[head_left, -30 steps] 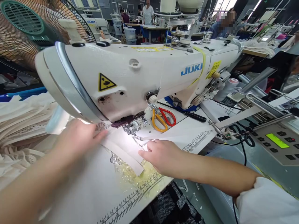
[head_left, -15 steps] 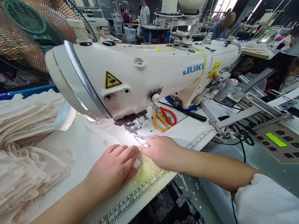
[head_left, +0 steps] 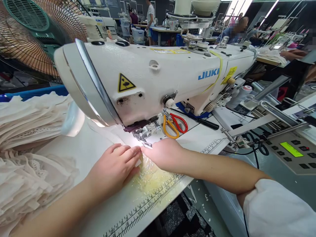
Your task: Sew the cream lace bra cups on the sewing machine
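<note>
Both hands meet just in front of the presser foot of a white JUKI sewing machine. My left hand is closed, fingers bent together over a strip of pale fabric, of which only a small edge shows. Touching its fingertips, my right hand is pinched at the same fabric, its grip mostly hidden. More thin pale cloth lies left of the needle area, under the lamp's glare. Clear tape with a yellow tint covers the table below the hands.
Ruffled pale garment pieces are heaped at left. Scissors with orange and red handles and a black-handled tool lie beside the machine. A fan stands behind, a control panel at right. Other people work in the background.
Both hands have shifted slightly left together, still touching at the fingertips. The right hand has turned and covers more beside the presser foot. The view has moved a little.
</note>
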Tool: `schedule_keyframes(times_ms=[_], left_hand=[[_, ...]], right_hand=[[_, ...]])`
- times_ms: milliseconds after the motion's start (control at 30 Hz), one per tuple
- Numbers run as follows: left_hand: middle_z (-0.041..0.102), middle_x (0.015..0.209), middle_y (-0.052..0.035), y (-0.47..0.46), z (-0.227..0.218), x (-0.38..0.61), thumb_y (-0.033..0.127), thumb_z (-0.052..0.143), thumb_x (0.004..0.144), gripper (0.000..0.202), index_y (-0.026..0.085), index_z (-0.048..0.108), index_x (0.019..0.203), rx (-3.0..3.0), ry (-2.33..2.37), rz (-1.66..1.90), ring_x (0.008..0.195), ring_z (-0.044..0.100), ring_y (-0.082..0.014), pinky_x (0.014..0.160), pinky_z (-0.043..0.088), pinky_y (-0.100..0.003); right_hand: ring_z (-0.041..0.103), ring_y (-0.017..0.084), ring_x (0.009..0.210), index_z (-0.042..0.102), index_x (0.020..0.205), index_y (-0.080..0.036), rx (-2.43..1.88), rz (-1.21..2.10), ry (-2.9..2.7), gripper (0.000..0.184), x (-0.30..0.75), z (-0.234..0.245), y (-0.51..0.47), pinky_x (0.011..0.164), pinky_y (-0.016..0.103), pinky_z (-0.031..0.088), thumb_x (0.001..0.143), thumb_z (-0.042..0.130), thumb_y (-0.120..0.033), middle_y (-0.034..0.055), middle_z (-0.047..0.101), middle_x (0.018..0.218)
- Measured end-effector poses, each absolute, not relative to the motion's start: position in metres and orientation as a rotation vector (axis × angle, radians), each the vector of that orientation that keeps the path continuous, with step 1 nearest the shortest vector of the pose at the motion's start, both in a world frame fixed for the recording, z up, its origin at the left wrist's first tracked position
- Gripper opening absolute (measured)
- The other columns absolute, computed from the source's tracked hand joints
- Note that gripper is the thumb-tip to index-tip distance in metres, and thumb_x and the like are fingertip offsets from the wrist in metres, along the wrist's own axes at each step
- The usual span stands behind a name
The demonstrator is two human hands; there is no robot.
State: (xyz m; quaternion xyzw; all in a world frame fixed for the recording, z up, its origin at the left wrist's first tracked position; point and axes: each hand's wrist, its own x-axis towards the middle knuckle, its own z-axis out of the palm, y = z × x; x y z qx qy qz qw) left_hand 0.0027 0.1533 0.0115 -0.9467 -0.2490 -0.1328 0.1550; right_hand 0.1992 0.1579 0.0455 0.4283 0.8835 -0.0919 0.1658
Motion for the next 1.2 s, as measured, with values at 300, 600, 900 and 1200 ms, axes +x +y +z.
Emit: schedule_keyframes(times_ms=[300,600,900,1200], left_hand=[[0.074,0.107,-0.0036,0.169,0.013,-0.004,0.025,0.033,0.098,0.035,0.019,0.068,0.097,-2.661,-0.728,-0.325,0.085,0.065,-0.0223,0.079,0.042,-0.041],[0.074,0.109,-0.0015,0.188,0.015,-0.016,0.03,0.029,0.098,0.041,0.023,0.07,0.098,-2.681,-0.844,-0.178,0.089,0.065,-0.0229,0.082,0.045,-0.042],[0.063,0.065,-0.0092,0.194,0.02,-0.02,0.035,0.034,0.095,0.043,0.022,0.076,0.098,-2.491,-1.066,-0.111,0.065,0.06,-0.0259,0.059,0.046,-0.038],[0.068,0.071,-0.0014,0.226,0.036,0.003,0.029,0.038,0.097,0.041,0.011,0.068,0.076,-2.508,-1.778,-0.199,0.068,0.064,-0.0175,0.063,0.048,-0.03]], right_hand=[[0.067,0.025,0.076,0.031,0.149,-0.012,1.193,-0.273,2.459,0.069,0.191,0.045,0.162,0.053,0.032,0.042,0.083,0.052,-0.011,0.011,0.069,0.081],[0.064,0.022,0.071,0.042,0.143,-0.016,1.28,-0.258,2.575,0.066,0.202,0.033,0.149,0.048,0.027,0.038,0.079,0.057,-0.013,0.0098,0.068,0.084],[0.058,0.02,0.073,0.05,0.132,-0.016,1.32,-0.112,2.866,0.05,0.221,-0.003,0.13,0.053,0.029,0.033,0.082,0.049,-0.013,0.0082,0.061,0.081],[0.056,0.019,0.072,0.058,0.123,-0.019,1.389,-0.271,2.845,0.038,0.217,-0.001,0.139,0.054,0.028,0.03,0.087,0.046,-0.021,0.0067,0.063,0.081]])
